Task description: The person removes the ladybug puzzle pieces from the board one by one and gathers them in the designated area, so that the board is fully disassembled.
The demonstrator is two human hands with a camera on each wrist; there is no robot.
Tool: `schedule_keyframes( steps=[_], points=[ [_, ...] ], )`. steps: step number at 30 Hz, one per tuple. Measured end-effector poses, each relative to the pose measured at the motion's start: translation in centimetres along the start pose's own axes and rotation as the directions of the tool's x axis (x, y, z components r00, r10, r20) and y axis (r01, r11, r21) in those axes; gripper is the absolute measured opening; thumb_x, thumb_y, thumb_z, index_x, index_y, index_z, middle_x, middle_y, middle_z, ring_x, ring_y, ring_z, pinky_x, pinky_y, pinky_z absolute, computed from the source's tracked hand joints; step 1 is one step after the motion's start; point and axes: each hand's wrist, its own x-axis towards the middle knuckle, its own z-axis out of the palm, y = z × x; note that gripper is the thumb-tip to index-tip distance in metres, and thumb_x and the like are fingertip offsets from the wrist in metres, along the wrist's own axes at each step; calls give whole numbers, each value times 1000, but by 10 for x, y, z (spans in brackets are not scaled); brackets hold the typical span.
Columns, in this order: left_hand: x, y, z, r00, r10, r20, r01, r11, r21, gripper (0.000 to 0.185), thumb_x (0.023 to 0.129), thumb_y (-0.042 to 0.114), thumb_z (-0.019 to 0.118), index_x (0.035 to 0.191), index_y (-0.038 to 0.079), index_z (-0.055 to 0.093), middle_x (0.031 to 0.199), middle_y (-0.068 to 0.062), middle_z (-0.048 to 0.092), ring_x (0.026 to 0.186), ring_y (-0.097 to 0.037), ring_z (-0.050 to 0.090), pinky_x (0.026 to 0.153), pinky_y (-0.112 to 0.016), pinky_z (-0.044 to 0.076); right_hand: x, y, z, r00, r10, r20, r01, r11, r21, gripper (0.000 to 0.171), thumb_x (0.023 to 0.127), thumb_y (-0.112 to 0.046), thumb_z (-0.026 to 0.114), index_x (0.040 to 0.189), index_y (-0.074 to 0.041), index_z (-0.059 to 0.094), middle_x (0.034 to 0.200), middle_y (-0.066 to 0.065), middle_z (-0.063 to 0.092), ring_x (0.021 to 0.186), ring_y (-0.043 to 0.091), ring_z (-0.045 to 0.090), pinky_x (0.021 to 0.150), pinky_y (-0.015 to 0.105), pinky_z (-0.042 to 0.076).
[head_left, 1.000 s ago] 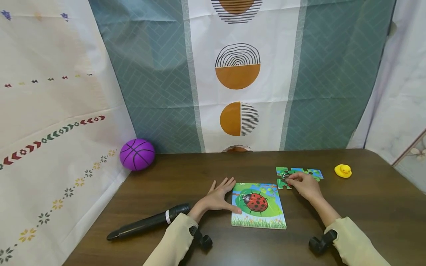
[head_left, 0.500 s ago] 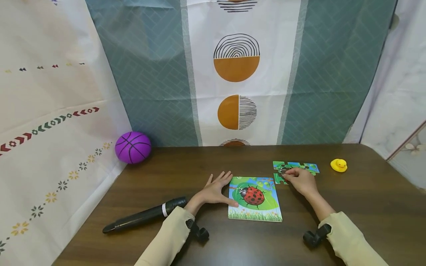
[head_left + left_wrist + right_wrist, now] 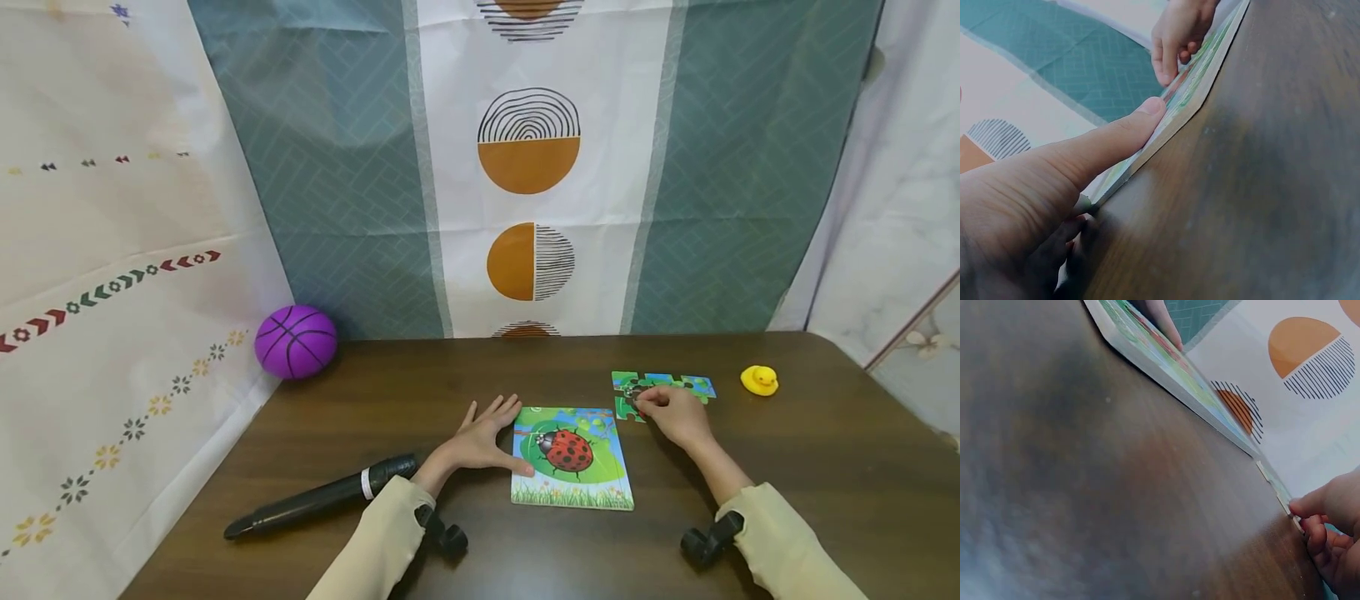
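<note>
A square ladybug picture board (image 3: 577, 492) lies flat on the brown table. My left hand (image 3: 476, 443) has its fingers spread at the board's left edge, and the left wrist view shows its thumb (image 3: 1119, 134) resting on the top face. To the right of the board, several green and blue jigsaw puzzle pieces (image 3: 626, 407) lie together, partly assembled. My right hand (image 3: 681, 418) is over them, thumb and fingertips pinching a puzzle piece that they mostly cover. In the right wrist view those fingertips (image 3: 1304, 505) are down at the thin edge of the pieces.
A yellow rubber duck (image 3: 760, 381) sits right of the puzzle pieces. A purple ball (image 3: 296, 342) stands at the back left corner. Beside my left forearm lies a long black pen-shaped object (image 3: 315, 500) with a white band. Patterned cloth (image 3: 352, 183) hangs behind the table.
The head view has shifted slightly, so everything sits a little further left in it. My right hand stays pinching at the puzzle pieces; my left hand keeps its place on the board.
</note>
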Motion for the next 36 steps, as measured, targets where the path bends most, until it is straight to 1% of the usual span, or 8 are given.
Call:
schedule_keyframes(
  steps=[8,13,17,22,26,30,33,36],
  points=[
    [1,0,0,1000,-3,1,3,1000,4,107,71,57,72,151,17,15,160,-1,10,149,-24,2,115,-58,-8,4,5,0,1000,-4,28,3,1000,23,23,91,-23,60,100,-4,69,98,19,67,83,27,60,60,27,43],
    [0,0,-1,1000,-7,6,7,1000,4,106,71,57,72,151,17,15,160,-2,10,149,-24,1,115,-58,-9,5,6,1,999,-6,38,4,999,49,23,91,-22,59,101,-3,68,98,19,67,77,23,59,57,25,42],
    [-1,0,1,1000,-3,1,3,1000,11,105,72,55,73,151,17,15,160,-1,10,149,-24,2,115,-58,-9,4,5,1,1000,7,30,-10,996,93,25,92,-21,58,104,-1,67,94,20,67,69,16,60,55,26,47],
    [-1,1,0,1000,5,-4,-5,1000,3,105,72,54,73,151,17,15,160,-2,10,149,-25,2,115,-59,-9,2,-5,1,999,5,32,-10,988,155,26,93,-21,57,106,0,66,91,18,67,64,10,60,56,24,50],
    [-1,1,-1,1000,1,-6,-1,1000,0,105,72,54,73,151,17,15,160,-2,10,149,-24,2,115,-59,-9,-2,-21,5,994,-41,100,19,977,215,28,93,-23,57,108,-1,65,94,17,65,66,11,59,60,25,52],
    [0,1,-1,1000,-1,-6,1,1000,5,105,72,55,73,151,17,16,160,-1,10,149,-24,2,115,-59,-8,-8,-37,13,972,-95,216,38,966,255,30,92,-29,59,110,-6,65,96,13,64,69,14,57,62,27,50],
    [0,1,0,1000,-4,-5,4,1000,7,105,72,54,73,151,17,16,160,-1,10,149,-24,2,115,-58,-8,-14,-46,20,939,-157,305,70,958,279,30,91,-31,60,110,-8,65,99,10,63,72,15,55,61,29,48],
    [1,1,1,1000,-4,-8,4,1000,14,105,71,54,74,151,17,16,160,-1,10,149,-24,3,115,-59,-7,-20,-54,23,904,-238,355,142,950,277,29,90,-29,62,107,-7,65,96,8,63,74,14,55,61,28,47]
  ],
)
